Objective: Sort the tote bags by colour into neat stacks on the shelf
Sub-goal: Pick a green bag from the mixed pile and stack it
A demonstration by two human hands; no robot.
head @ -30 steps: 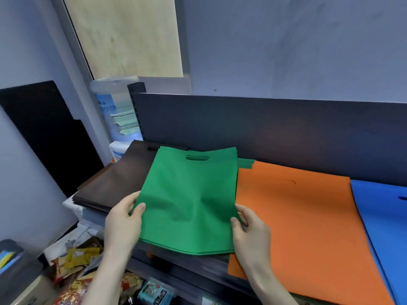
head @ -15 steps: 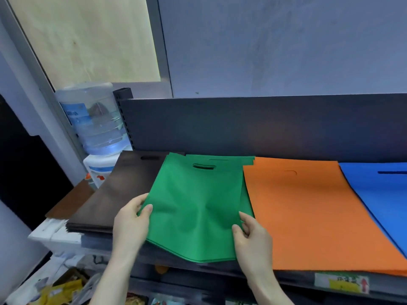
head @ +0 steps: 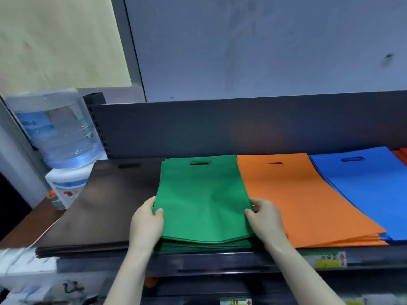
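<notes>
A green tote bag (head: 202,194) lies flat on top of a green stack on the dark shelf (head: 198,260), its cut-out handle toward the back panel. My left hand (head: 146,223) pinches its left edge near the front corner. My right hand (head: 264,219) pinches its right edge. Left of the green stack lies a dark brown stack (head: 105,205). On the right are an orange stack (head: 297,201), then a blue stack (head: 363,190), and a red bag corner (head: 402,156) at the frame edge.
A dark back panel (head: 242,126) rises behind the bags. A water dispenser with a clear bottle (head: 57,128) stands at the left end. A price label (head: 328,259) sits on the shelf's front edge. Lower shelves show below.
The green bag was skewed to the left and overhanging the brown stack; both hands have turned it square and set it on the green stack. The camera view moved closer and to the right.
</notes>
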